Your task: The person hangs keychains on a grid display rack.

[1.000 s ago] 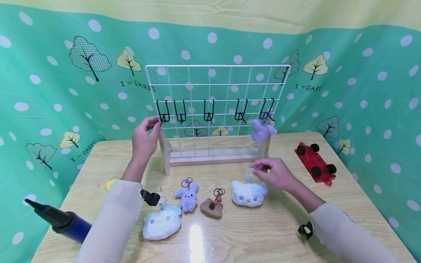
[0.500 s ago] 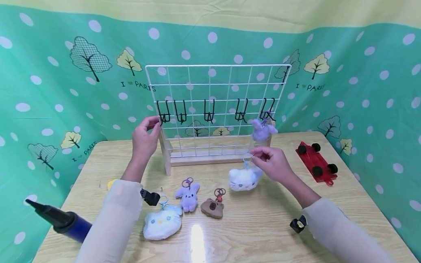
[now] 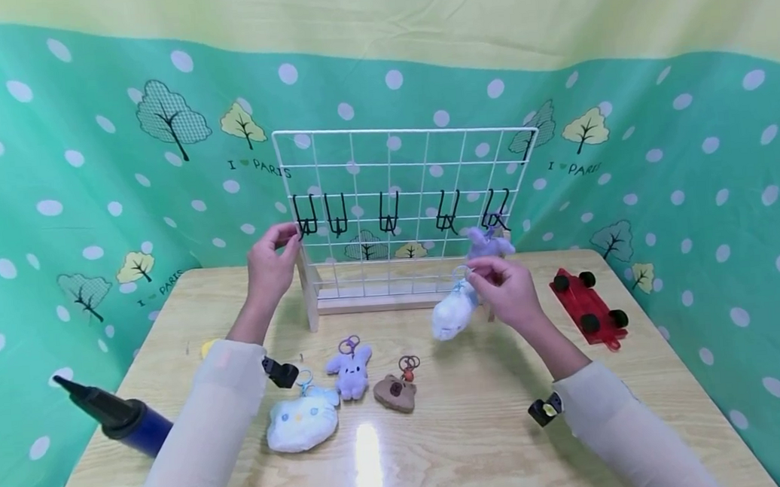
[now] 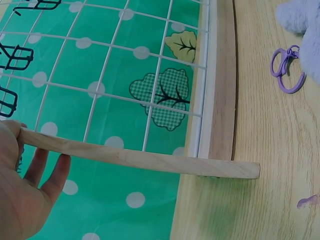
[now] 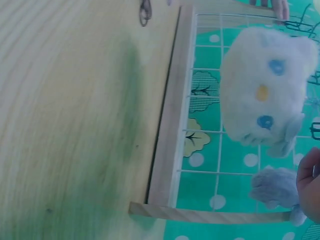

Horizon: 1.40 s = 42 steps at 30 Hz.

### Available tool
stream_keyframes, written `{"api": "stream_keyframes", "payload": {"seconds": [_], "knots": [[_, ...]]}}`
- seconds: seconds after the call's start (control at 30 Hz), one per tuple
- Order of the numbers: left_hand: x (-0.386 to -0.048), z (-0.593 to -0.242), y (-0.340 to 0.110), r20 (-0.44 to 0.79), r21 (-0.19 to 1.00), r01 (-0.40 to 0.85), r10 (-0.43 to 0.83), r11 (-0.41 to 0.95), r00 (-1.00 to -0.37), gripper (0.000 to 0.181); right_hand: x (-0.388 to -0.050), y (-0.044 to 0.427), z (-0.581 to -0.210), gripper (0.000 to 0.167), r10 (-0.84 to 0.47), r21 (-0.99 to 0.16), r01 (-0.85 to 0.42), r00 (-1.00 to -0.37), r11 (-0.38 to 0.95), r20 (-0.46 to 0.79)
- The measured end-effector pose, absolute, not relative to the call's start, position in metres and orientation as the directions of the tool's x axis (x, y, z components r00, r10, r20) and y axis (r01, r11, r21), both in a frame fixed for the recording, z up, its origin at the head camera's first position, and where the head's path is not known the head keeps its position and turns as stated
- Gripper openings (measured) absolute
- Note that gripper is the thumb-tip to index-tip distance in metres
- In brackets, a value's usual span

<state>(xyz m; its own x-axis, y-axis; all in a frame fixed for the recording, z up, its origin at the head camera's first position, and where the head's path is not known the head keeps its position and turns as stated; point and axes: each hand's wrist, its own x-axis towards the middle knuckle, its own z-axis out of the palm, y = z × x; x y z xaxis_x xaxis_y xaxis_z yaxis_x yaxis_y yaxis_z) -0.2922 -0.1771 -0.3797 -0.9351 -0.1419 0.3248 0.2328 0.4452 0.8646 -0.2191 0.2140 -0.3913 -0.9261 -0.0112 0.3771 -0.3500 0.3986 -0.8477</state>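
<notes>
My left hand (image 3: 271,265) grips the upper end of the left wooden upright (image 4: 125,156) of a white wire grid rack (image 3: 380,303). My right hand (image 3: 506,290) pinches the light-blue ring of a white cat-face plush keychain (image 3: 454,312). It hangs clear of the table, before the rack's right part; the right wrist view shows its face. Several black hooks (image 3: 389,225) hang in a row on the grid. A purple plush keychain (image 3: 488,240) hangs from the rightmost hook, just behind my right hand and partly covered by it.
On the table lie a second white cat plush (image 3: 302,423), a purple rabbit plush (image 3: 352,374) and a brown bear keychain (image 3: 396,394). A red toy car (image 3: 588,309) rests at the right. A blue pump (image 3: 141,431) with a black nozzle is beside my left sleeve.
My right hand has lifted the white cat plush off the table, up toward the rack, and the plush has turned sideways. My left hand stays on the upright.
</notes>
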Motion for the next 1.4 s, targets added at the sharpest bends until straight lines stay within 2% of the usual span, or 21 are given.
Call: {"api": "stream_keyframes", "payload": {"seconds": [0.47, 1.13, 1.4], "knots": [[-0.291, -0.380, -0.177, 0.323, 0.865, 0.229, -0.144, 0.447, -0.935, 0.031, -0.220, 0.204, -0.371, 0.018, 0.073, -0.865, -0.377, -0.904, 0.331, 0.422], [-0.291, -0.383, -0.178, 0.336, 0.858, 0.238, -0.147, 0.455, -0.930, 0.030, -0.225, 0.189, -0.363, 0.020, 0.137, -0.866, -0.439, -0.868, 0.239, 0.478], [-0.293, -0.383, -0.177, 0.340, 0.858, 0.241, -0.149, 0.454, -0.929, 0.030, -0.230, 0.186, -0.362, 0.022, 0.176, -0.883, -0.403, -0.876, 0.241, 0.448]]}}
